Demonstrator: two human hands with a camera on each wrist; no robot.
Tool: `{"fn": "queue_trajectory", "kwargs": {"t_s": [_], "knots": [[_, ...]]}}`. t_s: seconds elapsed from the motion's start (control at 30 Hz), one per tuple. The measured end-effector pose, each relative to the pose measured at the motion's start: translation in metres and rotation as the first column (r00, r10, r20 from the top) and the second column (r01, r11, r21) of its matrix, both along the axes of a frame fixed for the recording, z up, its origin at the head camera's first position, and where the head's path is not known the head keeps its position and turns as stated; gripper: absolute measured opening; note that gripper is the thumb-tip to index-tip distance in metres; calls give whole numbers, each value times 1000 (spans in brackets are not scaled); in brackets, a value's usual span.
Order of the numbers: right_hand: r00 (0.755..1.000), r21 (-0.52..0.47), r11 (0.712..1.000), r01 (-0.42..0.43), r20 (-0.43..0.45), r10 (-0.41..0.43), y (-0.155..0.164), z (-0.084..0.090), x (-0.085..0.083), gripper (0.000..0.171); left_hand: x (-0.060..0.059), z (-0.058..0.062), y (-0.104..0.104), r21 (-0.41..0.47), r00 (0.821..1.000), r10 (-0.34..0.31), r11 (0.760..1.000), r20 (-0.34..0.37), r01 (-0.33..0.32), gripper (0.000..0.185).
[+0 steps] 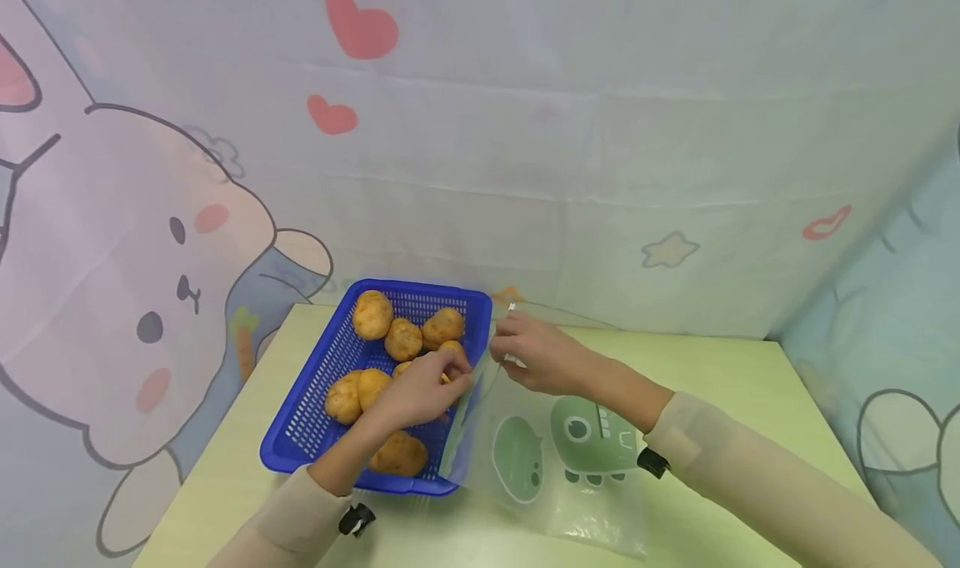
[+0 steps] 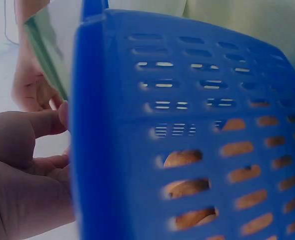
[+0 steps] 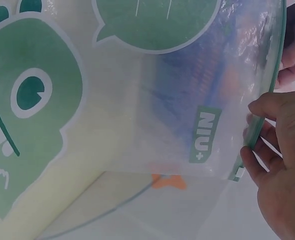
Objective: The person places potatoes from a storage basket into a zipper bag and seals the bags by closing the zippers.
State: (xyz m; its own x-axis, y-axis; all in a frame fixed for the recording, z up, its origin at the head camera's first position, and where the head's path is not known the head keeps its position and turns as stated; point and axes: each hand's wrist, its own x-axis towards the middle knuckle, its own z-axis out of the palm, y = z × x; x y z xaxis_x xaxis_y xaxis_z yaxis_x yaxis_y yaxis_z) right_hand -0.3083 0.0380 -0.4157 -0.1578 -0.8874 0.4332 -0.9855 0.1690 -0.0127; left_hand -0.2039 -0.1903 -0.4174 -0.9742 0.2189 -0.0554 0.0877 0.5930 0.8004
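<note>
A clear zip bag (image 1: 555,468) with green dinosaur prints lies beside the blue basket (image 1: 300,418), its green-edged mouth overlapping the basket's right rim. My right hand (image 1: 543,356) pinches that edge near the white slider (image 3: 240,172), thumb on one face and fingers on the other. Over the basket's right side, my left hand (image 1: 427,389) has its fingertips at the bag's edge and pinches it. In the left wrist view the basket rim hides the tips of the left hand (image 2: 32,165). Several potatoes (image 1: 372,314) sit in the basket, some partly behind the left hand.
The pale green table (image 1: 712,401) extends right of the bag and ends at a printed cloth backdrop (image 1: 562,160) behind. More cloth hangs at both sides. The basket's slotted wall (image 2: 187,115) stands close in front of the left wrist camera.
</note>
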Motion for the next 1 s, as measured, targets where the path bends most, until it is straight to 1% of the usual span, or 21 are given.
{"fn": "queue_trajectory", "kwargs": {"t_s": [0.07, 0.1, 0.17, 0.2, 0.23, 0.3, 0.37, 0.43, 0.47, 0.57, 0.63, 0.7, 0.77, 0.83, 0.9, 0.97, 1.0], "knots": [[1000, -5, 1000, 8, 12, -8, 1, 1, 1, 19, -1, 0, 1, -1, 1000, -11, 1000, -5, 11, 16], [999, -7, 1000, 18, 34, -18, 1, 3, 2, 18, -1, -1, 2, 0, 1000, -13, 1000, -9, 13, 15], [992, -10, 999, 50, 119, -48, 2, 6, 4, 17, -2, -1, 2, 5, 1000, -5, 1000, -14, 5, 12], [983, -18, 997, 74, 172, -69, 2, 8, 5, 18, -3, -1, 3, 8, 1000, 3, 1000, -14, -3, 11], [968, -31, 994, 105, 231, -95, 2, 10, 7, 19, -3, -2, 3, 9, 1000, 10, 1000, -14, -10, 11], [919, -72, 982, 172, 371, -134, 2, 15, 10, 23, -4, -3, 3, 13, 1000, 23, 1000, -14, -23, 10], [853, -115, 964, 241, 499, -154, 2, 20, 13, 25, -5, -5, 3, 15, 999, 34, 999, -9, -34, 8], [779, -143, 941, 307, 605, -162, 2, 22, 16, 23, -5, -7, 3, 18, 999, 38, 999, -3, -38, 8], [743, -152, 929, 338, 649, -165, 2, 23, 17, 22, -6, -8, 3, 19, 999, 37, 999, 0, -37, 8], [665, -147, 886, 439, 716, -211, 2, 15, 21, 16, -8, -8, 3, 31, 999, 30, 999, 14, -31, 8], [626, -126, 857, 499, 737, -257, 1, 8, 26, 16, -9, -8, 4, 40, 1000, 20, 999, 22, -21, 9], [584, -82, 831, 551, 749, -314, 0, 1, 33, 23, -11, -7, 4, 45, 1000, 12, 999, 29, -13, 9], [532, -22, 819, 574, 770, -352, -1, -5, 40, 32, -13, -7, 5, 48, 999, 0, 999, 37, -1, 10], [488, 33, 817, 576, 788, -375, -3, -9, 46, 39, -14, -7, 5, 57, 999, -16, 998, 44, 13, 11], [451, 65, 827, 559, 813, -369, -5, -13, 51, 41, -14, -6, 6, 68, 998, -29, 997, 52, 25, 12], [430, 82, 836, 542, 828, -360, -7, -16, 54, 40, -14, -6, 7, 82, 998, -39, 996, 58, 34, 13], [426, 85, 840, 536, 832, -356, -8, -17, 54, 38, -14, -6, 8, 87, 997, -41, 996, 60, 36, 13]]}}
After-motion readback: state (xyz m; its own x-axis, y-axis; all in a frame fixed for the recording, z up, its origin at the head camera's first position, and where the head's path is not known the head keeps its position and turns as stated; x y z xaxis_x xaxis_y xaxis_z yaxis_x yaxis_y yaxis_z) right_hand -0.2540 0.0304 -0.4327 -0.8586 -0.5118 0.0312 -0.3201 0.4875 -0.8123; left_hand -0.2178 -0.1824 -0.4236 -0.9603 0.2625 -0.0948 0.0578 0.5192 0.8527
